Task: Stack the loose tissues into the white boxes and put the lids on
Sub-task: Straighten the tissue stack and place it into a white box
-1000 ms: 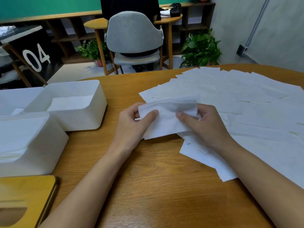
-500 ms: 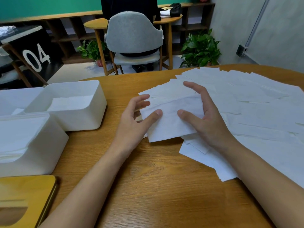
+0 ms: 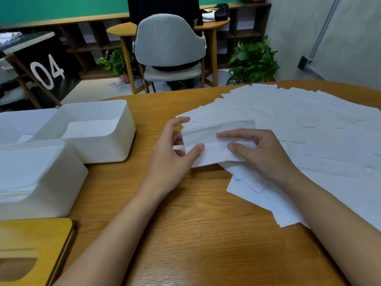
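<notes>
Fingers of left hand (image 3: 172, 159) curled: thumb and middle fingers pinch folded tissue (image 3: 214, 148) at its left edge, forefinger loose above. Right hand (image 3: 262, 155) pinches its right part, thumb and forefinger close together. Both forearms angle inward over table (image 3: 185, 234). Tissue lies on loose tissues (image 3: 319, 129), right of far white box (image 3: 115, 145).

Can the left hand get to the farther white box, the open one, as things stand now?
Probably yes. The left hand holds the tissue just right of the farther white box; only bare table lies between them, and the box has no lid on.
</notes>
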